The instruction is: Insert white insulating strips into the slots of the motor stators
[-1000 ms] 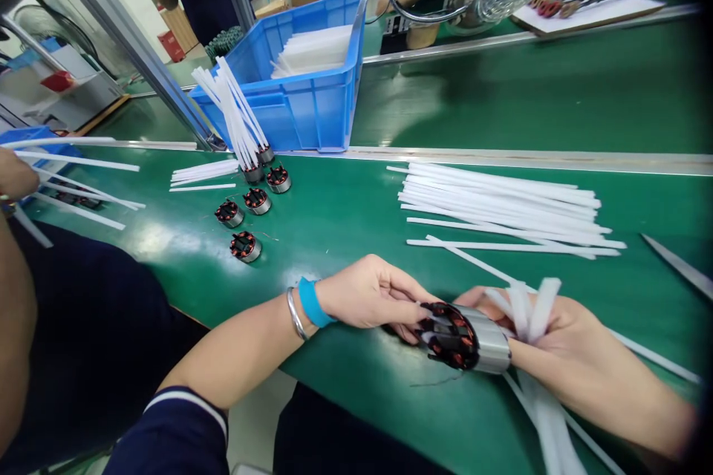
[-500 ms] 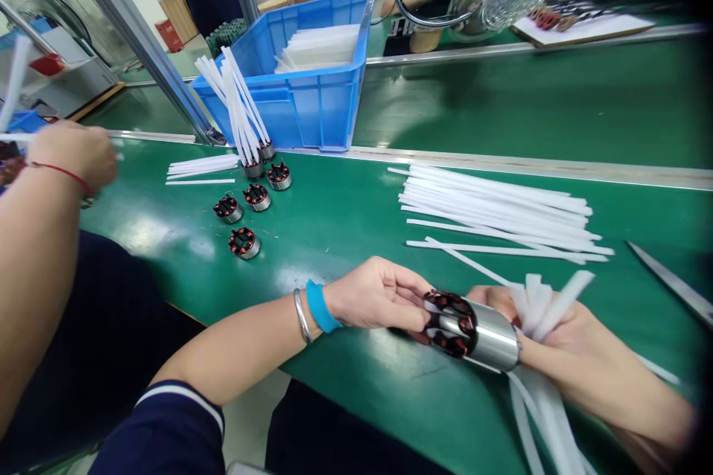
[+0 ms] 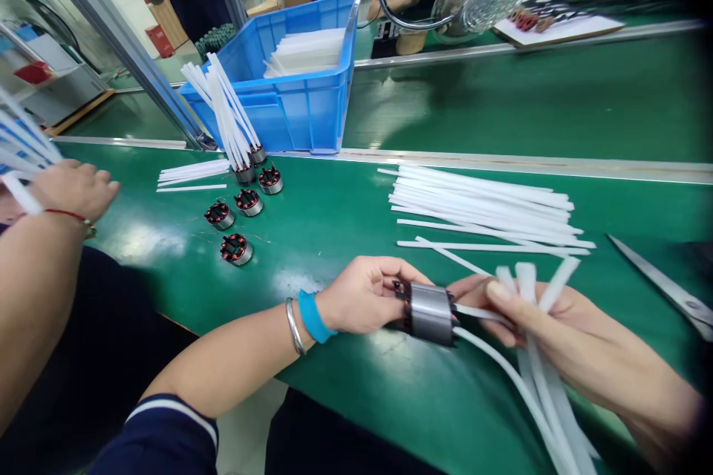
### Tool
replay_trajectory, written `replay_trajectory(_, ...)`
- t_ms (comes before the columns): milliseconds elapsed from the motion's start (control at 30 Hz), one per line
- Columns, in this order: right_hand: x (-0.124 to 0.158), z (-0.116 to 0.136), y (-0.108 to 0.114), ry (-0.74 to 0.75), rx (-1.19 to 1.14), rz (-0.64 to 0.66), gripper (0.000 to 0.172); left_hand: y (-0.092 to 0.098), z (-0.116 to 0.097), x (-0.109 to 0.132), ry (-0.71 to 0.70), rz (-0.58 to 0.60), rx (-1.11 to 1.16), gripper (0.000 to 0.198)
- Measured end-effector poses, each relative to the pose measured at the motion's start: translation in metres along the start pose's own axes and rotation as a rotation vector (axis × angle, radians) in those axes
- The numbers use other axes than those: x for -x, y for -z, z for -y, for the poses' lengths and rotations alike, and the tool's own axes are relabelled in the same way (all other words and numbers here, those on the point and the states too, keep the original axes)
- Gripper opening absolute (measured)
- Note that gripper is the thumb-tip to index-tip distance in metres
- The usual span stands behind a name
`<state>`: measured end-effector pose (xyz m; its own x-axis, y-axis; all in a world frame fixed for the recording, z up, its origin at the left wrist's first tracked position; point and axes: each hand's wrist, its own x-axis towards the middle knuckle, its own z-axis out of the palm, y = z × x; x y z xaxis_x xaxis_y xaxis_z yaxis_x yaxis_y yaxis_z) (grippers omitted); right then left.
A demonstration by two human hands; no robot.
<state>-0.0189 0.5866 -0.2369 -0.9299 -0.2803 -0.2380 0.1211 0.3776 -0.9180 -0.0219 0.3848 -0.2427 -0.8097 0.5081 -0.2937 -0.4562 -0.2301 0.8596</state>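
Note:
A metal motor stator (image 3: 430,313) is gripped at its left end by the fingers of my left hand (image 3: 370,295); this wrist bears a blue band and a silver bangle. Two white strips run out of the stator's right end. To its right, my right hand (image 3: 535,315) is closed round several white strips (image 3: 543,378), whose short ends stick up above the fingers and whose long ends hang down in front. Behind both hands a pile of white strips (image 3: 484,204) lies on the green table (image 3: 334,230).
Several small stators (image 3: 237,249) stand left of centre, two with white strips upright in them. Behind them is a blue bin (image 3: 301,115). Scissors (image 3: 668,286) lie at the right. A co-worker's hand (image 3: 75,189) and white strips are at the left.
The stator has turned, so its right end with the strips now shows, and my right hand has come away from behind it. The co-worker's hand has moved slightly down, with more strips in view.

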Motion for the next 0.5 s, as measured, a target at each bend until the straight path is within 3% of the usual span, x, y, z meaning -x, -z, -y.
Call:
replay_trajectory(67,-0.003,0.001,0.006,0.026,0.006,-0.095,0.055,0.002,-0.004,-0.001,0.008,-0.039,-0.006,0.023)
replay_trajectory(167,0.001,0.004,0.014,0.178,0.065,-0.427,0.049,0.005,-0.008,-0.002,-0.020,-0.064,-0.078,0.027)
replay_trajectory(233,0.010,0.006,0.017,0.205,0.031,-0.496,0.043,0.006,-0.010,-0.003,-0.009,-0.058,-0.096,0.025)
replay_trajectory(300,0.019,0.008,0.017,0.172,-0.030,-0.327,0.038,0.005,-0.009,-0.003,0.038,-0.043,-0.065,0.025)
replay_trajectory(400,0.025,0.010,0.012,0.155,0.033,-0.011,0.027,0.002,-0.005,-0.003,0.093,-0.002,-0.015,0.041)
replay_trajectory(500,0.023,0.011,0.005,0.210,0.137,0.044,0.032,0.000,-0.003,-0.003,0.119,0.010,-0.009,0.048)
